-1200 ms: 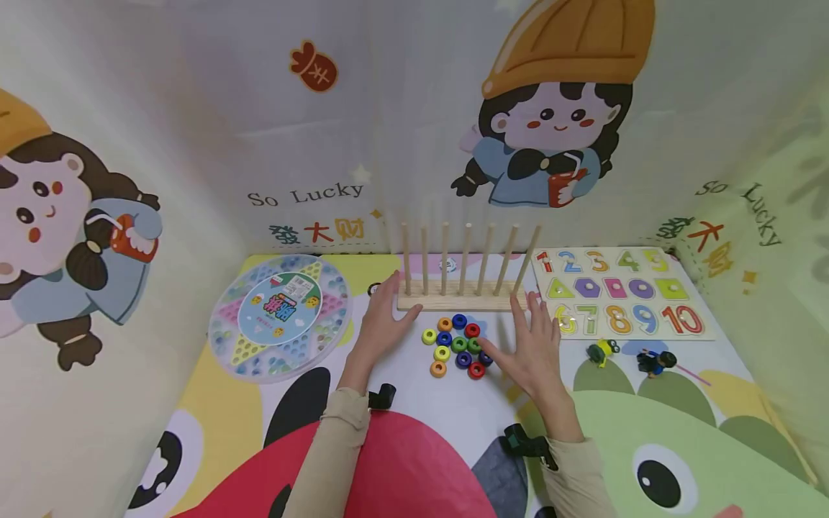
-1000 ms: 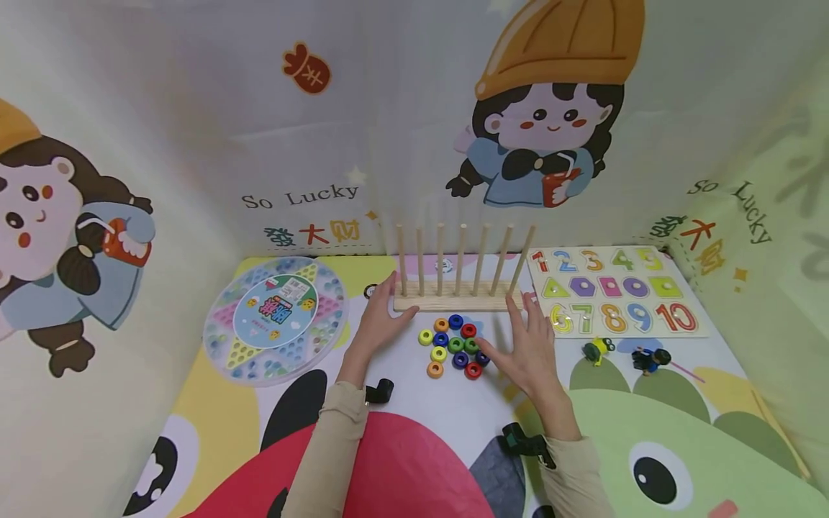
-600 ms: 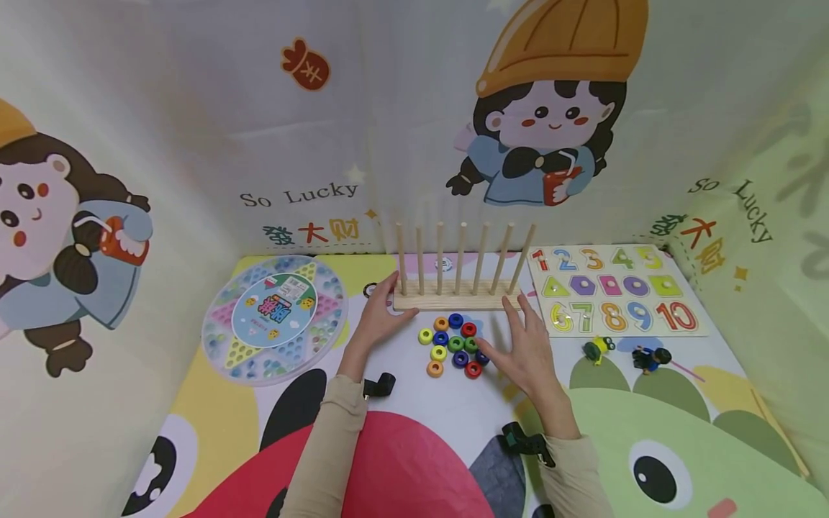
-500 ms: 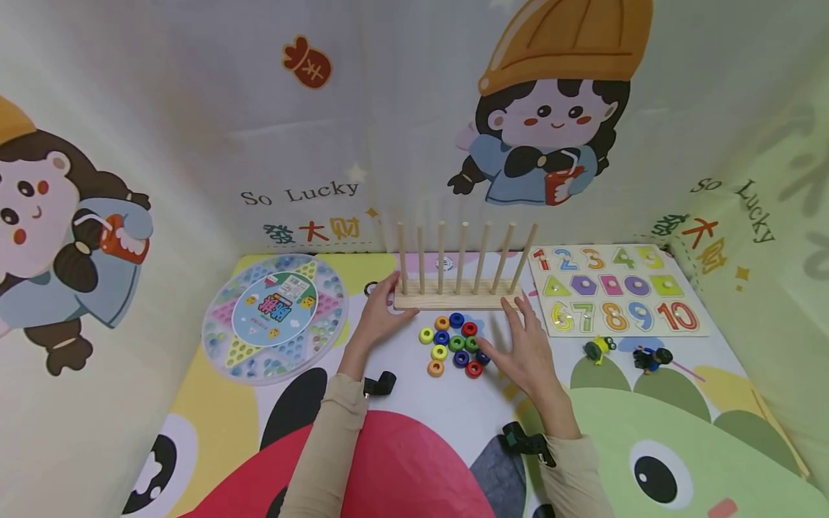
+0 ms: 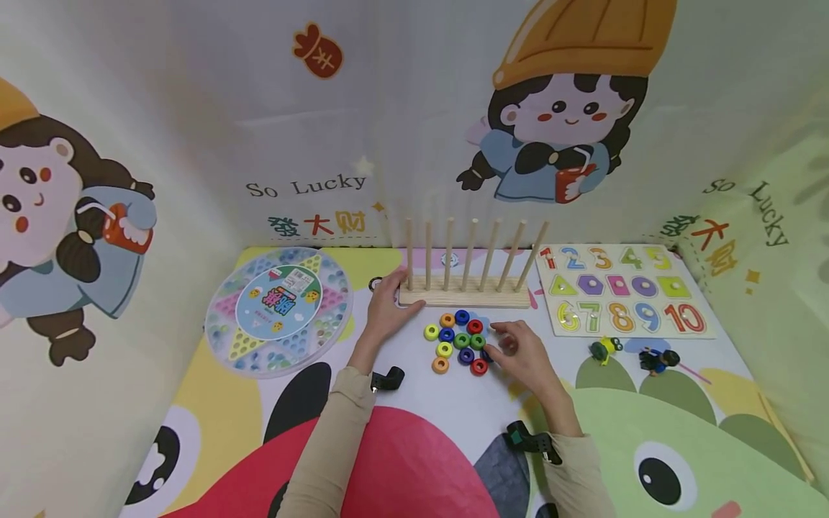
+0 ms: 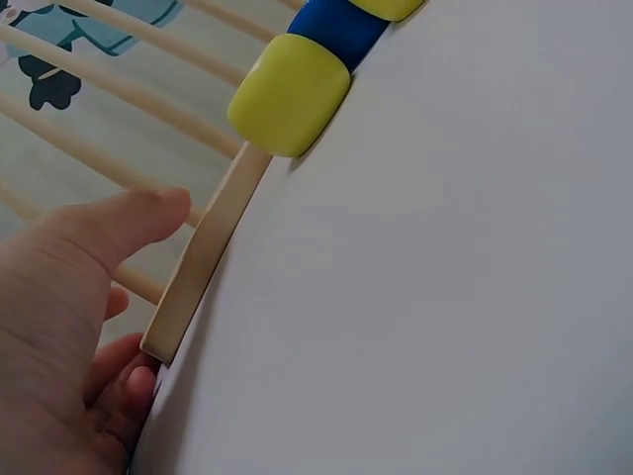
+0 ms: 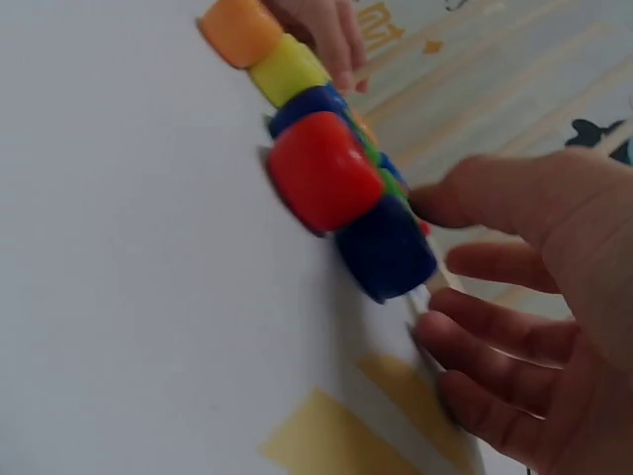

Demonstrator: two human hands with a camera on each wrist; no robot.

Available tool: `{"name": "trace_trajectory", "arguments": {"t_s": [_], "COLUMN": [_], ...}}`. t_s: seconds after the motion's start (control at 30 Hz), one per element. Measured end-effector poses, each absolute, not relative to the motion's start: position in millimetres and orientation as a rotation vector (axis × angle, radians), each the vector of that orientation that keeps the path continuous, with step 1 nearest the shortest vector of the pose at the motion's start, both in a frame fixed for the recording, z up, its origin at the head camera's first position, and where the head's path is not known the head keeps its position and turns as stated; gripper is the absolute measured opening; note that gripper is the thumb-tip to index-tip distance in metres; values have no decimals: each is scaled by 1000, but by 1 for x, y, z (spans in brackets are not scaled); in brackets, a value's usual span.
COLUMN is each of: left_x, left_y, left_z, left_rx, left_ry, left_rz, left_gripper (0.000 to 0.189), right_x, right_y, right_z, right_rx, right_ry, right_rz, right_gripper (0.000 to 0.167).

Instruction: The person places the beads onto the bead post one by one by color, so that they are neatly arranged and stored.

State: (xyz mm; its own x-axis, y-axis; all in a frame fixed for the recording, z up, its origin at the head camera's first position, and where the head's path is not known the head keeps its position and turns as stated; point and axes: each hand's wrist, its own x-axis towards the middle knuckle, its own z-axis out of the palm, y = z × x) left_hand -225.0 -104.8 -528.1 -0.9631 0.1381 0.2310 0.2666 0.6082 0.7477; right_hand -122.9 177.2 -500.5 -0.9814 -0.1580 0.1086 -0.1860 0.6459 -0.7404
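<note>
A wooden peg stand (image 5: 463,293) with a row of upright pegs stands at the back middle of the table. My left hand (image 5: 387,308) holds its left end; in the left wrist view the thumb (image 6: 148,220) lies by the front of the base, the other fingers curl at its end. In front of the stand lies a group of coloured wooden rings, among them a yellow ring (image 5: 431,332), a green ring (image 5: 477,342) and a red ring (image 5: 478,367). My right hand (image 5: 523,357) is at the group's right side, fingers bent and apart, thumb beside a dark blue ring (image 7: 386,247).
On the left lies a round Chinese checkers board (image 5: 278,309). At right is a number and shape puzzle board (image 5: 628,291), with a small yellow-green figure (image 5: 605,350) and a dark figure (image 5: 658,360) in front of it. A printed curtain (image 5: 414,129) hangs behind.
My right hand has drawn back from the right end of the stand towards the rings, its fingers now bent. The left hand stays at the stand's left end. The head view has shifted slightly.
</note>
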Motion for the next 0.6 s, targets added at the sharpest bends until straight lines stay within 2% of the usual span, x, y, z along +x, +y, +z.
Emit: {"name": "trace_trajectory", "arguments": {"t_s": [0.23,0.6], "left_x": [-223,-223], "left_y": [-103,-100], "left_z": [-528,-532], "left_rx": [-313,-305], "left_ry": [-2705,-2681], "left_rz": [-1228,-1147], "left_gripper": [72,63], "right_x": [-120,-122], "right_y": [188,194], "right_z": [-499,-502], "right_rx": [429,572], "right_ry": [-2809,-2808], "right_rz": [1450,1410], "right_gripper": [35,28]}}
